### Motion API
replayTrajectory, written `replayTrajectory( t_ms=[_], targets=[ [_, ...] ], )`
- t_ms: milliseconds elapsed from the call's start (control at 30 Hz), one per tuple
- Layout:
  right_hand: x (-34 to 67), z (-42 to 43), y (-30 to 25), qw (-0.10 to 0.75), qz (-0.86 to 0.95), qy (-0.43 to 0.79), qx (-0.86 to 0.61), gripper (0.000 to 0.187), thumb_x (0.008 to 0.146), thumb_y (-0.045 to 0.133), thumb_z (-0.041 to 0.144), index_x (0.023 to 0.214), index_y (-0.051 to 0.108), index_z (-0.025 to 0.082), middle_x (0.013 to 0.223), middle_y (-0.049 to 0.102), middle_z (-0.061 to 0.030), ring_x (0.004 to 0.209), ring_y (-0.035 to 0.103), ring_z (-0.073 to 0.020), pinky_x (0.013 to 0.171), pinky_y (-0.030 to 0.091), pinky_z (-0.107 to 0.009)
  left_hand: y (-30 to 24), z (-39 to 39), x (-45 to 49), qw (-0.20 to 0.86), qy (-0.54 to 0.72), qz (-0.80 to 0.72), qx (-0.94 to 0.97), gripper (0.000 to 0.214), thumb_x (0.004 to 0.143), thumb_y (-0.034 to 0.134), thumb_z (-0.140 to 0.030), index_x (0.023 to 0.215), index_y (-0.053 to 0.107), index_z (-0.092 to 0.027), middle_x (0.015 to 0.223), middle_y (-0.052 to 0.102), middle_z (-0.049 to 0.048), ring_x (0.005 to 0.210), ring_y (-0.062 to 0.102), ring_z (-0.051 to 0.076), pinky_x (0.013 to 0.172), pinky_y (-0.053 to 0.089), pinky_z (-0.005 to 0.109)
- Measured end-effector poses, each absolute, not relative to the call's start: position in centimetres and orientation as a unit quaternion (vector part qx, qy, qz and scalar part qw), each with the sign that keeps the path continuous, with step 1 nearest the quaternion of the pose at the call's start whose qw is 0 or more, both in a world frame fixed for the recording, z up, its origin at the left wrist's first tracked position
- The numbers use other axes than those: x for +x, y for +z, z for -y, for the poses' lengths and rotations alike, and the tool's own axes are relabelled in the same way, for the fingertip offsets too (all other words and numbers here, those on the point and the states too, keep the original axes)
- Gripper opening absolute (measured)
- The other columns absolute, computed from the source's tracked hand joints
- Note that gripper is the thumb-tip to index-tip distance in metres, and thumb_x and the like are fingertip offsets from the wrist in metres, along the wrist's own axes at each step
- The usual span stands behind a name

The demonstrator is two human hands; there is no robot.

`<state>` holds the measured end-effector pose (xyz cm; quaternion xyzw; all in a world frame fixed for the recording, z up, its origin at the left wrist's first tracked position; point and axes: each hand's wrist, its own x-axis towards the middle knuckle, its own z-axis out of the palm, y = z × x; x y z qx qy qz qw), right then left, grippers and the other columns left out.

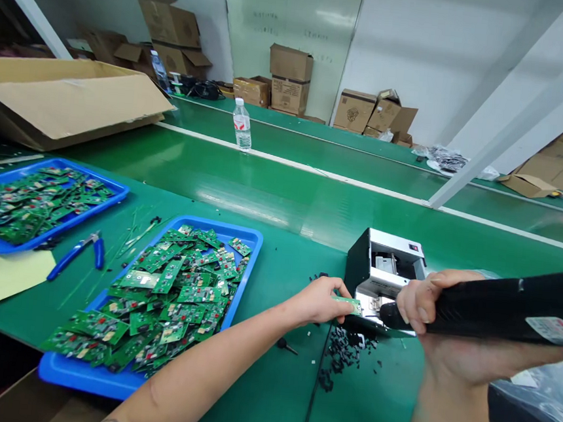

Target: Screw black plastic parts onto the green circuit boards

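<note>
My left hand point(319, 300) pinches a small green circuit board point(351, 305) at the front of a black and silver screw feeder point(358, 264). Wrapped in my right hand point(416, 300) is a thick black electric screwdriver point(505, 303), held nearly level. Its nose points left at the silver front ledge of the feeder, close to the board's end; whether the two touch cannot be made out. Small black parts point(343, 351) lie scattered on the green bench below the feeder. Left of my forearm, a blue tray point(252, 261) holds a heap of similar circuit boards point(175, 294).
A second blue tray point(120, 191) of boards stands far left, near blue-handled cutters point(80, 254) and a yellowish paper sheet point(7, 276). Behind are a large open carton point(74, 107) and a water bottle point(242, 126). Clear plastic bags point(541, 398) lie at lower right.
</note>
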<state>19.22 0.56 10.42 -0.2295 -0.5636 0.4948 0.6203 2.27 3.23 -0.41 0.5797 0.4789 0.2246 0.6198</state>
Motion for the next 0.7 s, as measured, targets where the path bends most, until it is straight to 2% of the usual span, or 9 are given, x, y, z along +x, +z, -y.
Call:
replayTrajectory(
  t_ms=[200,400,567,700],
  targets=[
    [18.5,-0.8,10.1,0.623,0.549,0.499,-0.246,0.089,0.062,0.026,0.093,0.086,0.072,0.021,0.048,0.056,-0.0009,0.033,0.045,-0.0140,0.038,0.038,-0.031,-0.9,-3.2,2.3,0.621,0.236,-0.471,0.581,0.026,0.073,0.064,-0.037,0.087,0.058,-0.016,0.060,0.062,-0.0007,0.045,0.042,0.007,0.042,0.028,0.018],
    [17.7,-1.1,9.8,0.618,0.553,0.507,-0.235,0.082,0.063,0.033,0.092,0.086,0.073,0.024,0.045,0.057,0.0005,0.032,0.045,-0.0138,0.037,0.035,-0.028,-1.0,-3.2,2.3,0.621,0.235,-0.470,0.581,0.025,0.073,0.064,-0.036,0.087,0.058,-0.016,0.060,0.062,-0.0013,0.045,0.042,0.007,0.042,0.028,0.018],
    [17.7,-1.2,9.5,0.580,0.573,0.522,-0.250,0.084,0.056,0.037,0.094,0.073,0.070,0.019,0.045,0.057,-0.0023,0.033,0.046,-0.0159,0.037,0.036,-0.031,-0.5,-3.2,2.3,0.619,0.234,-0.475,0.581,0.026,0.072,0.064,-0.036,0.087,0.059,-0.015,0.059,0.062,-0.0008,0.045,0.043,0.008,0.044,0.029,0.019],
    [17.8,-1.0,9.3,0.565,0.574,0.525,-0.275,0.086,0.052,0.033,0.097,0.069,0.068,0.020,0.044,0.057,-0.0027,0.033,0.045,-0.0162,0.038,0.035,-0.031,0.1,-3.1,2.2,0.618,0.223,-0.483,0.579,0.024,0.071,0.064,-0.033,0.088,0.060,-0.016,0.060,0.062,-0.0010,0.046,0.043,0.008,0.045,0.030,0.019]
  ],
)
